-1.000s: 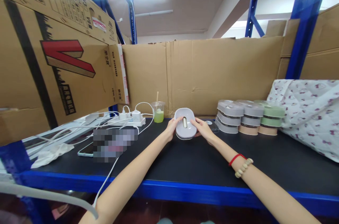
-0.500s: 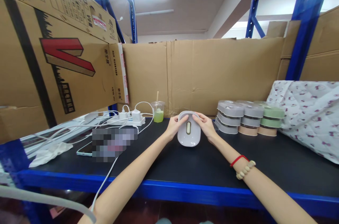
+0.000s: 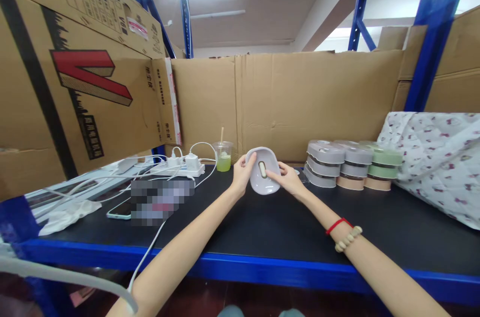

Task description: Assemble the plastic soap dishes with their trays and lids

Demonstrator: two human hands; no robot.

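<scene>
Dish [image 3: 259,179], gripped by our left hand [image 3: 243,174] and right hand [image 3: 288,179], could drop if either hold slackens.

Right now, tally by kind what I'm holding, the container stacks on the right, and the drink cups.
Pale dish, held in your left hand and touched by your right hand: 1
Container stacks, side by side: 3
Drink cup, with a straw: 1
Total in view: 5
</scene>
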